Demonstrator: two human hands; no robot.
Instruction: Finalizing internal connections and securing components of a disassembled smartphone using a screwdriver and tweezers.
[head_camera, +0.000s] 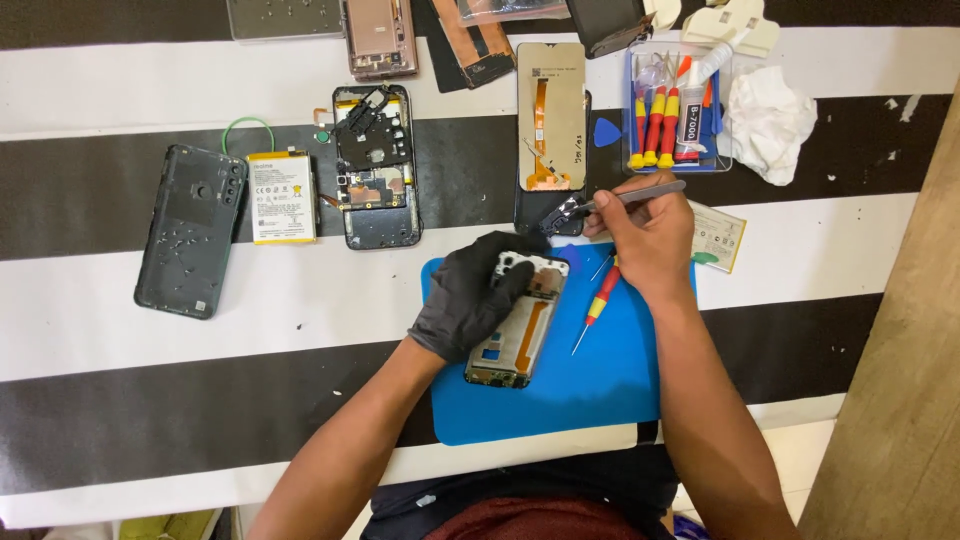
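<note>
On the blue mat (600, 385) near the front edge of the desk (120, 330), the left hand (475, 292), in a black glove, lay curled over the upper left part of an opened phone frame (518, 330), pressing it down against the mat, fingers closed around its edge. The right hand (648, 235), bare, was pinched shut on a pair of metal tweezers (630, 197), whose tips gripped a small dark part (562, 213) held just above the frame's top end and over the lower edge of a detached screen panel (551, 115). A red and yellow screwdriver (598, 308) lay on the mat just right of the frame, partly under the right hand. Toward the back right of the desk stood a clear tray (680, 160) of red and yellow tools with a tube of glue, a blue pick (606, 132) to its left and a crumpled white cloth (768, 122) to its right. Left of the screen panel lay another opened phone (375, 170) showing its boards, then a loose battery (282, 197) and, nearer the left edge, a dark back cover (192, 230) lying inside up
</note>
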